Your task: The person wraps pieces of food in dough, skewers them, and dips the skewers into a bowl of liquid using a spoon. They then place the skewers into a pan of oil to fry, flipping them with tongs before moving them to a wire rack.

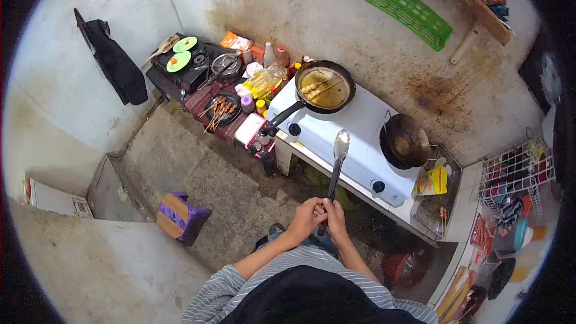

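Upright in front of my body is a pair of tongs (337,165) with a dark handle and shiny metal tips, pressed together. My right hand (337,221) is closed around the handle. My left hand (305,222) is closed too, its fingers pinching the handle from the other side. Beyond the tongs, a frying pan (342,97) with oil stands on the left of the white gas stove (354,144). Skewered food (315,90) lies in that oil. A dark wok (403,143) sits on the stove's right side.
Left of the stove, a plate of browned skewers (223,110) stands among bottles and packets. Two green plates (179,61) rest farther left. A yellow packet (433,181) and a wire rack (516,171) are on the right. A purple stool (183,217) stands on the floor.
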A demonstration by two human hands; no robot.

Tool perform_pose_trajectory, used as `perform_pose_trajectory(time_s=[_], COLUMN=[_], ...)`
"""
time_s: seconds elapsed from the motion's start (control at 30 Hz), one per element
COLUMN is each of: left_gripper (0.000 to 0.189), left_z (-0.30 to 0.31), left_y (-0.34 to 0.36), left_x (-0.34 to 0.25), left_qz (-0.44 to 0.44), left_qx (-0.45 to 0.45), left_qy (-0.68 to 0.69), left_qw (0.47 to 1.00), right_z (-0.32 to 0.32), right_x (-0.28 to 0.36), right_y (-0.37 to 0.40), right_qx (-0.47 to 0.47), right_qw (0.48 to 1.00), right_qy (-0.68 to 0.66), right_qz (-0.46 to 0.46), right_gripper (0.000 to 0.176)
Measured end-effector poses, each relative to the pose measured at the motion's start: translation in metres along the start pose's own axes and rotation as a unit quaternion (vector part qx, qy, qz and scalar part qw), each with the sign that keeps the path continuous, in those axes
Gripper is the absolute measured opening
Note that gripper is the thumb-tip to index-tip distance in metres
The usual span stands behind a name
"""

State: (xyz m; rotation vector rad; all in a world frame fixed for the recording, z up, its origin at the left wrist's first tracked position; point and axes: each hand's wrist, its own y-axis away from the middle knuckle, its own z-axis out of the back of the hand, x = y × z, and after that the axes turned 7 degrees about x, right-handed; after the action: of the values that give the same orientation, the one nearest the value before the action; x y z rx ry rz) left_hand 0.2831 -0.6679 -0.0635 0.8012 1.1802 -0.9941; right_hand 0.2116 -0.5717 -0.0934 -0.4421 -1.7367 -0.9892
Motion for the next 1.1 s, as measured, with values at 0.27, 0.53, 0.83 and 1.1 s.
perform_pose_trajectory(time_s=[0.27,0.53,0.83,1.1], left_gripper=[0.034,0.029,0.047,0.047], left_z=[0.046,0.103,0.151,0.066], left_y=[-0.03,-0.02,-0.089,-0.238], left_x=[0.054,0.302,0.342,0.222], left_qz=[0.074,0.296,0.254,0.261], left_qx=[0.029,0.116,0.471,0.528], left_qy=[0.016,-0.058,-0.489,-0.257], left_qw=[0.997,0.946,0.689,0.766], right_z=[0.034,0.074,0.117,0.101], right_x=[0.068,0.158,0.147,0.066], right_y=[-0.077,-0.147,-0.163,-0.09], right_qx=[-0.017,-0.094,-0.162,-0.253], right_qw=[0.999,0.887,0.883,0.891], right_qy=[0.03,0.431,0.425,0.376], right_qz=[0.032,0.136,0.114,-0.005], right_gripper=[0.029,0.041,0.046,0.051])
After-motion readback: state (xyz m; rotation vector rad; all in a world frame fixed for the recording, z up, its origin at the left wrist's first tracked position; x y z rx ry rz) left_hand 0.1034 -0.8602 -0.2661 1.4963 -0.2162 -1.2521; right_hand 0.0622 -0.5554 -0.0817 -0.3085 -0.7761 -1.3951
